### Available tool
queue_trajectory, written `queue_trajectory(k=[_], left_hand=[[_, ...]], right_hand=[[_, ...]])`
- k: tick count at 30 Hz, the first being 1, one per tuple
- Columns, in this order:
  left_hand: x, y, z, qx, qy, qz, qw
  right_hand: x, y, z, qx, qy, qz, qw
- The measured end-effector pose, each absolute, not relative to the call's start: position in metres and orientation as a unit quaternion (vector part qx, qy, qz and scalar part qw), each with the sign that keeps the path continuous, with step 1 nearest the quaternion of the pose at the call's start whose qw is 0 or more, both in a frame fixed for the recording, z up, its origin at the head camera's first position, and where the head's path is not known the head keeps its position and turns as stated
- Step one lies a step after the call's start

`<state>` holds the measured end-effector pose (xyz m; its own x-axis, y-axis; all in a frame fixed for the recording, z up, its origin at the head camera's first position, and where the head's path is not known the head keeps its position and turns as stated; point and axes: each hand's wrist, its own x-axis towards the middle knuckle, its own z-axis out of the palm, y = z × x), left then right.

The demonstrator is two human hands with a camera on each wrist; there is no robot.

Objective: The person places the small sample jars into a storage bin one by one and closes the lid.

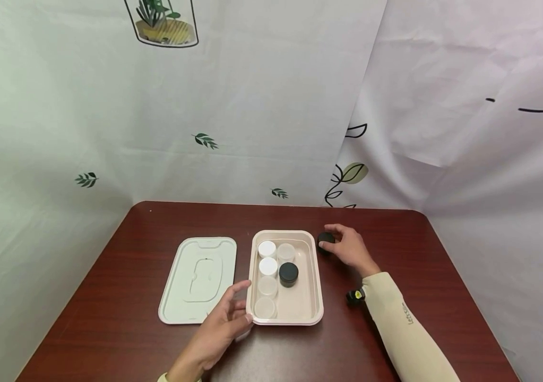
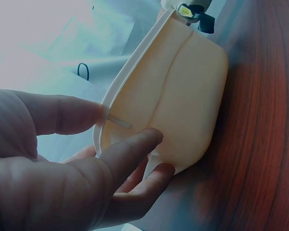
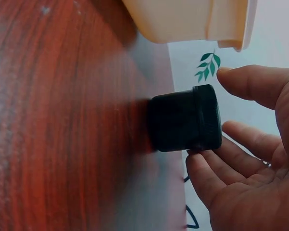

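A black screw-top jar (image 3: 175,120) stands on the table just right of the beige tray (image 1: 320,313). My right hand (image 1: 347,246) is around its lid, fingertips at the lid's side and the thumb slightly apart from it in the right wrist view. Inside the tray, white-lidded jars (image 1: 268,267) and clear-looking ones (image 1: 267,286) form a left column. A second column holds another pale jar (image 1: 286,252) and a black jar (image 1: 288,274). With loosely bent fingers, my left hand (image 1: 221,329) touches the tray's rim and outer wall at the front left.
A flat pale lid (image 1: 171,297) with a recessed handle lies on the table (image 1: 109,297) left of the tray. White printed cloth (image 1: 261,106) hangs behind the table. A small black device (image 1: 355,297) is strapped at the right wrist.
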<state>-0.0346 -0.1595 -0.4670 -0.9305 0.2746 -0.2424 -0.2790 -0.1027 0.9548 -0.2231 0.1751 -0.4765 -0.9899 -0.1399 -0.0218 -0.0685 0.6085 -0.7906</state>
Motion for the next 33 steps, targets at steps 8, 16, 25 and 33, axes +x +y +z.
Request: queue_trajectory(k=[8, 16, 25, 33], left_hand=[[-0.035, -0.159, -0.467, 0.0, 0.646, 0.741, 0.185], [-0.034, -0.16, -0.468, 0.004, 0.647, 0.739, 0.186], [-0.036, -0.159, -0.468, 0.006, 0.647, 0.74, 0.185], [-0.035, -0.159, -0.467, 0.005, 0.649, 0.738, 0.184]], right_hand=[[-0.223, 0.175, -0.485, -0.056, 0.898, -0.434, 0.033], [-0.222, 0.172, -0.49, -0.04, 0.902, -0.427, 0.042], [-0.222, 0.171, -0.49, -0.033, 0.9, -0.432, 0.045], [-0.223, 0.171, -0.486, -0.043, 0.899, -0.433, 0.042]])
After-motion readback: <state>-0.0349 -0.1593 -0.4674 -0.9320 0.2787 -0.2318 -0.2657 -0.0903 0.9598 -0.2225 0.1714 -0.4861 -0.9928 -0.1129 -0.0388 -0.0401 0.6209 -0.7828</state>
